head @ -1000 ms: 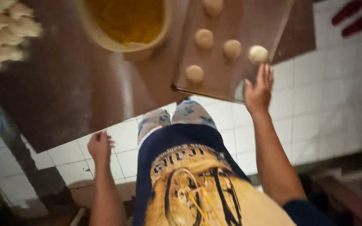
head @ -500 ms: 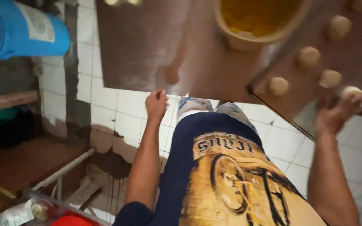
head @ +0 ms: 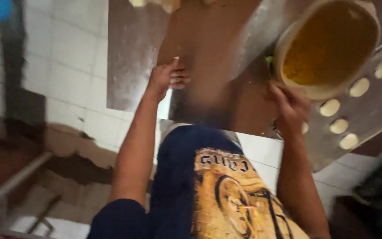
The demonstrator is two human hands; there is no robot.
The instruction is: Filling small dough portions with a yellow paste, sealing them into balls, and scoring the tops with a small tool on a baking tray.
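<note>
At 2 o'clock on the worktop (head: 208, 66), the right hand (head: 290, 106) rests open-fingered against the tub of yellow filling (head: 328, 44). The left hand (head: 166, 79) curls at the worktop's edge. Risk: nudging the tub could tip it onto the dough rounds (head: 339, 126).

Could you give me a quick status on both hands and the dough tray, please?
Left hand flat on the metal worktop, empty. Right hand at the dough-ball tray, grip unclear. Yellow-filled bowl alongside.

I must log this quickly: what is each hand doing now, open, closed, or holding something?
Left hand: fingers curled, resting on the edge of the brown wooden board, holding nothing.
Right hand: open, fingers by the round cream bowl of yellow filling.
</note>
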